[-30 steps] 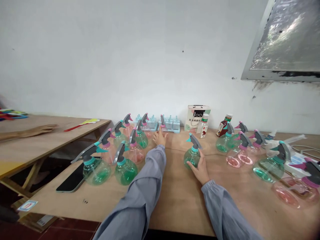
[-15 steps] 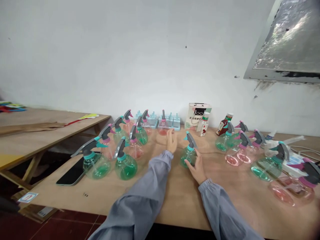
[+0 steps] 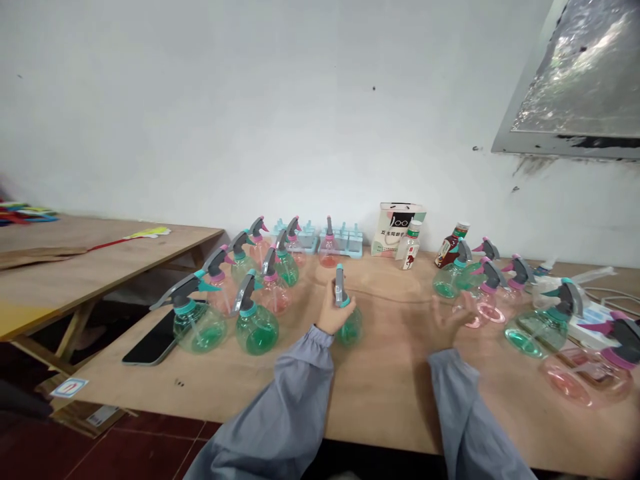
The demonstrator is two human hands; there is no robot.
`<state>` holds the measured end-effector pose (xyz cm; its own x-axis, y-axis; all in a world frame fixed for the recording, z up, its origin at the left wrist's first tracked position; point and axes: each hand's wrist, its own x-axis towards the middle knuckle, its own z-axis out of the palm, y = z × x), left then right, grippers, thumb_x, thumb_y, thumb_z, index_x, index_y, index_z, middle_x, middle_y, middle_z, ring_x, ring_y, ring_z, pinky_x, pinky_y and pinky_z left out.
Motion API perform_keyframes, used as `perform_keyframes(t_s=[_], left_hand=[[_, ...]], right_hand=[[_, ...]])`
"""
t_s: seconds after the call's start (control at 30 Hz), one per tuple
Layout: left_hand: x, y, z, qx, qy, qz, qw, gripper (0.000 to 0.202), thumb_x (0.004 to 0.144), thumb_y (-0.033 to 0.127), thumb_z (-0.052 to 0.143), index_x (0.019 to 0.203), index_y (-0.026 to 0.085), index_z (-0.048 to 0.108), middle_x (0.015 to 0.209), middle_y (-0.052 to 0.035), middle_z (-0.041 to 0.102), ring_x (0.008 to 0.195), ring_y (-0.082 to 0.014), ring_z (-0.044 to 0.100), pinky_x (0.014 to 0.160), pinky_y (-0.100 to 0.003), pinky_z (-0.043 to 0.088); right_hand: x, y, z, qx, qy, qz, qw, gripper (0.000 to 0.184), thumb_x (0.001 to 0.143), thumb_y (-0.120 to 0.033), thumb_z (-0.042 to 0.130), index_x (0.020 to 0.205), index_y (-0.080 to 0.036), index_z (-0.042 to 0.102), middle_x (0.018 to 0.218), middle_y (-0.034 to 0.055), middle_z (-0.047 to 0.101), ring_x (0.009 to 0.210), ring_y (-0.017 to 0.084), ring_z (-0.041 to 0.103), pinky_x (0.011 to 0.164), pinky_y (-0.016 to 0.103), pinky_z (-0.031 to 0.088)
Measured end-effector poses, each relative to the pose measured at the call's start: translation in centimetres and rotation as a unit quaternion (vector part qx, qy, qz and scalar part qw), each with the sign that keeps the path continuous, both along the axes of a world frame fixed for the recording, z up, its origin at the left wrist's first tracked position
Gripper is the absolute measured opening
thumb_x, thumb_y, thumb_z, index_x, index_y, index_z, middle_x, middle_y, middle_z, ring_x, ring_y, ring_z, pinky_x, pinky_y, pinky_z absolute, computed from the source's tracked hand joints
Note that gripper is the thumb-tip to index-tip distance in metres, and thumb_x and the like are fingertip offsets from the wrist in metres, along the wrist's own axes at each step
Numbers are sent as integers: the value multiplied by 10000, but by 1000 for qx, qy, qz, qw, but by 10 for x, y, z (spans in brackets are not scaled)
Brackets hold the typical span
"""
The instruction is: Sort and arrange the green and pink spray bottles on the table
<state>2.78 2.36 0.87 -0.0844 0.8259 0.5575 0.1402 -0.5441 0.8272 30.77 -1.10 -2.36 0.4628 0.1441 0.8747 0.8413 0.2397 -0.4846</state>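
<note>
Green spray bottle (image 3: 352, 328) is probably light, rather slippery; best hold is the neck (image 3: 345, 302), where left hand (image 3: 333, 313) curls its fingers. Right hand (image 3: 449, 325) spreads wide.

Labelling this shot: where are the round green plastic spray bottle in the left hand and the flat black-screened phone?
Round green plastic spray bottle (image 3: 352, 327): head view, on its body.
Flat black-screened phone (image 3: 151, 340): head view, on its screen.
</note>
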Motion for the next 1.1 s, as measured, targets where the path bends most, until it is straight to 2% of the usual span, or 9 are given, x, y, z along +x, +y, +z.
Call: perform_keyframes(t_s=[0.13,0.2,0.3,0.53,0.7,0.8,0.87,0.97,1.1], left_hand=[[-14,-1,9,-17,-43,-25,999,769,698,268,771,1406,267,471,1198,-71,670,959,-169,676,841,-316,552],[-16,-4,13,-9,-56,-38,998,855,710,348,770,1475,265,396,1247,-99,666,1073,-208,679,869,-337,558],[-17,-8,17,25,-60,-38,997,881,722,413,751,1499,254,366,1264,-115,664,1039,-203,690,884,-350,562],[-19,-8,20,50,-60,-22,997,513,730,258,657,1235,221,573,837,-2,638,780,-162,658,799,-335,557],[-20,-16,25,59,10,-41,997,485,698,226,681,1176,236,601,1015,-26,691,740,-120,625,762,-288,548],[-21,-23,30,84,40,-14,996,265,707,218,644,971,218,619,892,-7,678,681,-119,616,723,-285,536],[-22,-26,33,96,53,3,994,221,706,220,632,926,214,607,858,-2,661,628,-110,590,691,-284,524],[-23,-26,34,95,54,-4,994,326,720,241,623,1044,210,600,938,-18,669,539,-79,509,634,-282,507],[-23,-22,32,103,44,-8,994,209,713,213,615,920,212,588,864,-16,659,670,-122,605,710,-289,524]], right_hand=[[73,6,-2,-43,81,-106,990,880,807,-638,699,1434,-113,373,1423,311,424,1361,481,374,1119,692,255],[90,10,-9,-85,117,-110,983,955,781,-658,705,1452,-74,357,1446,345,401,1385,517,339,1126,709,217],[97,15,-18,-135,176,-108,969,1011,760,-644,721,1470,-39,331,1416,368,403,1393,547,324,1114,719,227],[63,22,-31,-124,138,-23,982,1101,667,-790,686,1427,-62,362,1372,309,467,1303,467,475,1083,652,379],[8,19,-44,-116,59,82,988,1007,752,-758,658,1435,-96,330,1371,255,472,1286,385,509,1078,595,423],[-13,15,-47,-130,39,121,983,948,779,-730,667,1439,-139,330,1374,224,481,1284,359,512,1081,574,429],[-18,13,-48,-135,34,135,981,943,774,-726,678,1434,-143,339,1366,219,488,1282,356,511,1089,571,423],[-19,12,-48,-136,35,146,979,945,772,-724,680,1428,-131,346,1357,224,489,1279,357,507,1101,569,411],[-19,12,-47,-135,39,158,977,923,786,-699,685,1433,-137,341,1364,221,479,1289,353,500,1106,571,408]])
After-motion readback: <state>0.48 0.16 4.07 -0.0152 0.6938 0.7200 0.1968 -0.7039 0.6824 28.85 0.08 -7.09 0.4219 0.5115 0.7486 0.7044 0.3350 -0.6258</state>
